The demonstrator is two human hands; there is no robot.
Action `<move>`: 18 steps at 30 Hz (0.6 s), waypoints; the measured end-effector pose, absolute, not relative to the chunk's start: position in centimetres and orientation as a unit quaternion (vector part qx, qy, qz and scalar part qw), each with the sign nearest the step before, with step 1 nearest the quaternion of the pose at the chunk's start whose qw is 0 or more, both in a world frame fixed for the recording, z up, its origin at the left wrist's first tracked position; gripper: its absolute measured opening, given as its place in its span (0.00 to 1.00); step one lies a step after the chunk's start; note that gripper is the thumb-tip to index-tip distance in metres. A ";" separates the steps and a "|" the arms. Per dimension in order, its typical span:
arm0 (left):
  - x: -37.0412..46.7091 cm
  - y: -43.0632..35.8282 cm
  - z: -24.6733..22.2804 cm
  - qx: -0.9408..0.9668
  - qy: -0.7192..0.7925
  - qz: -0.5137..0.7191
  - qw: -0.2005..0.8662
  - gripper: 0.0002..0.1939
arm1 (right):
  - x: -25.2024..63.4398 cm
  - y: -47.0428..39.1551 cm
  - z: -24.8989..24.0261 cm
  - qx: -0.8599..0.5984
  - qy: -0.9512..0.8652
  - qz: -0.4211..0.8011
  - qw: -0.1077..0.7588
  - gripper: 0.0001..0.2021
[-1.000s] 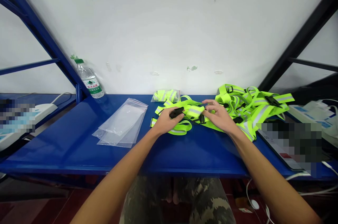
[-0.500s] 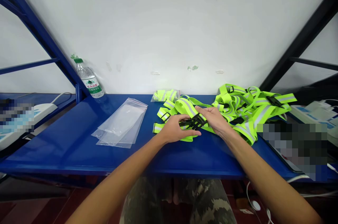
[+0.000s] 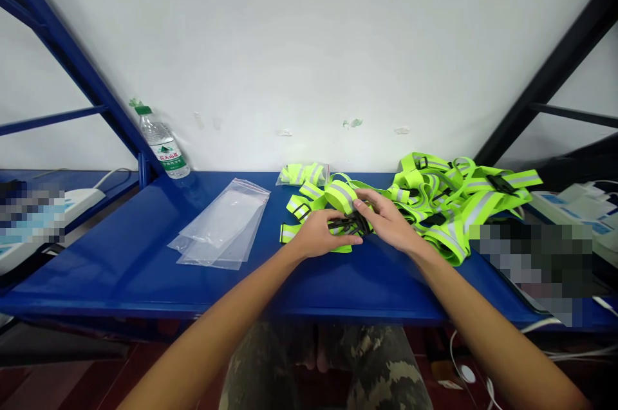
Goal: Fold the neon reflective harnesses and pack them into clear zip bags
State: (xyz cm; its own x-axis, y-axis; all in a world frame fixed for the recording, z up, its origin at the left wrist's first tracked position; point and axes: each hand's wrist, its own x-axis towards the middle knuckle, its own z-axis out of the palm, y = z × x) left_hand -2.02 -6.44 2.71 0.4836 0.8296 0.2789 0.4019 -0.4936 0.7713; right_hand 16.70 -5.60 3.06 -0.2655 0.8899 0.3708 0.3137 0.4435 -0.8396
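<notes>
Yellow-green reflective straps (image 3: 339,195) with a grey stripe lie looped on the blue table (image 3: 145,255) in front of me. My left hand (image 3: 321,233) is closed around the black buckles (image 3: 351,224) of these straps, thumb below and fingers above. From the other side, my right hand (image 3: 382,215) pinches the strap just above the buckles; its fingertips partly hide the band. A black slide adjuster (image 3: 302,211) shows on a strap left of my left hand. Beside my right hand sits a tangled pile of similar reflective straps (image 3: 454,204).
Clear zip bags (image 3: 222,223) lie stacked to the left. A bagged strap bundle (image 3: 303,174) rests by the wall. A water bottle (image 3: 165,145) stands at the back left. Power strips flank the table, and a blurred-out flat object (image 3: 535,268) lies at the right.
My right hand has shifted slightly left and its fingers now cover more of the strap and buckles. The strap loop above them has rounded and moved a little right.
</notes>
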 end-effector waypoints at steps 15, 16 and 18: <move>-3.9 -5.3 4.6 0.467 0.300 0.452 0.698 0.18 | 17.1 -8.1 4.5 -0.400 -0.841 -0.206 0.302 0.24; -4.0 -5.3 4.7 0.469 0.295 0.447 0.702 0.18 | 17.0 -8.0 4.5 -0.392 -0.844 -0.213 0.297 0.22; -4.2 -5.4 4.7 0.485 0.293 0.436 0.699 0.18 | 17.0 -7.6 4.4 -0.364 -0.862 -0.195 0.294 0.21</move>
